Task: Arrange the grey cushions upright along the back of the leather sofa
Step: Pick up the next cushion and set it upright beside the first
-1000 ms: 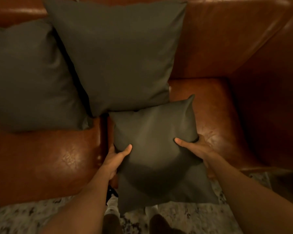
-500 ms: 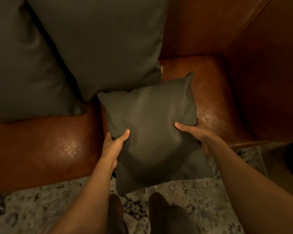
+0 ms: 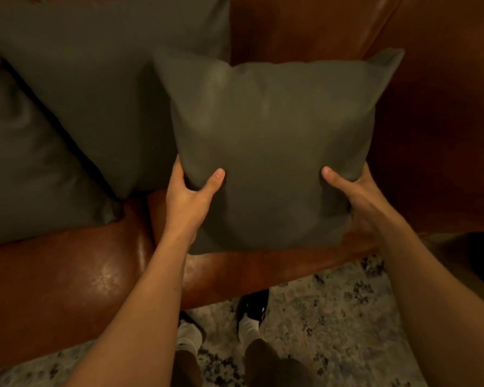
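I hold a small grey cushion point(image 3: 271, 146) upright over the right seat of the brown leather sofa point(image 3: 67, 275). My left hand point(image 3: 187, 196) grips its lower left edge, thumb on the front. My right hand point(image 3: 352, 194) grips the lower right edge the same way. A large grey cushion point(image 3: 104, 88) leans against the sofa back just left of it, partly behind it. Another large grey cushion point(image 3: 20, 163) stands at the far left, overlapped by the middle one.
The sofa's right armrest point(image 3: 444, 135) rises close to the held cushion's right side. A speckled rug point(image 3: 333, 325) lies in front of the sofa, with my feet point(image 3: 249, 317) on it near the seat edge.
Both hands have lifted the small cushion up and back toward the sofa back and to the right. It now stands more upright, and its lower edge has left the seat's front.
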